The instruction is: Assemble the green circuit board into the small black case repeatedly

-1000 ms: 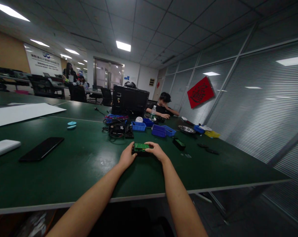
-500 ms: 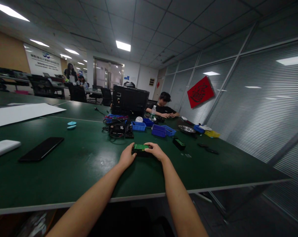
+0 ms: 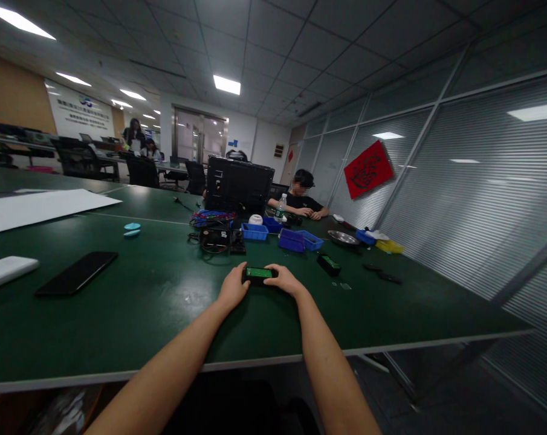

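Between my hands a black case (image 3: 257,281) rests on the green table, with a green circuit board (image 3: 259,273) seated inside its rim. My left hand (image 3: 234,286) grips the left end of the case, thumb at the near side and fingers behind. At the right end my right hand (image 3: 283,280) is closed on the case, its thumb near the board's edge. A second black case with a green board (image 3: 329,264) lies to the right, apart from my hands. Small clear pieces (image 3: 345,286) lie in front of it.
Blue bins (image 3: 292,240), a black adapter with cables (image 3: 214,240) and a monitor (image 3: 240,186) stand beyond my hands. A phone-like black slab (image 3: 78,273) and a white block (image 3: 8,273) lie left. A metal dish (image 3: 343,237) sits right. Across the table sits a person (image 3: 300,196).
The circuit board has gone from lying raised on top of the case to sitting lower, inside its rim. My right thumb has shifted slightly off the board.
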Tool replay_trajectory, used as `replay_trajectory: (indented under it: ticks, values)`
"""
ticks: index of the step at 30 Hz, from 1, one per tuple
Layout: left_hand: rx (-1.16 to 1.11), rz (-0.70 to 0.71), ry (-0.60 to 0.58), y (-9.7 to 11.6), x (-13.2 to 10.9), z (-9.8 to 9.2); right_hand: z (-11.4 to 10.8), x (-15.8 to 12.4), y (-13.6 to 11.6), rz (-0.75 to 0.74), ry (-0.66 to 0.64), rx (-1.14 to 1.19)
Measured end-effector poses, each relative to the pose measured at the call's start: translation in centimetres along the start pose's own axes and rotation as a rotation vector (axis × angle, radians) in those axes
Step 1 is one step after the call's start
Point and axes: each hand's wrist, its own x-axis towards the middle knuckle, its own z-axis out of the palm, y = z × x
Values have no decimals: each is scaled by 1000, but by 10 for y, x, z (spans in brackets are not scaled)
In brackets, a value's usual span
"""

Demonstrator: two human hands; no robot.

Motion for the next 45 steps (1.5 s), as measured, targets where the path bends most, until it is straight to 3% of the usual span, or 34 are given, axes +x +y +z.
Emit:
replay_trajectory:
  ticks: [6, 8, 16, 24, 27, 32, 35, 45]
  values:
    - [-8, -2, -22, -1, -1, 0, -11, 4, 16, 377, 370, -263]
    - [-8, 9, -20, -2, -1, 0, -16, 4, 21, 463, 434, -325]
    - [37, 25, -20, -3, 1, 1, -16, 8, 19, 544, 386, -404]
    - [49, 19, -10, -3, 1, 2, 4, 9, 4, 363, 321, -424]
    - [38, 5, 1, -2, 1, 3, 18, 10, 0, 256, 292, -324]
    - [49, 10, 31, 0, 1, 2, 31, 9, -7, 121, 71, 7]
    - [81, 31, 60, 0, 1, 1, 30, 6, -11, 51, -5, 71]
    - [175, 84, 55, 3, 6, 4, 30, 9, -10, 68, 14, 143]
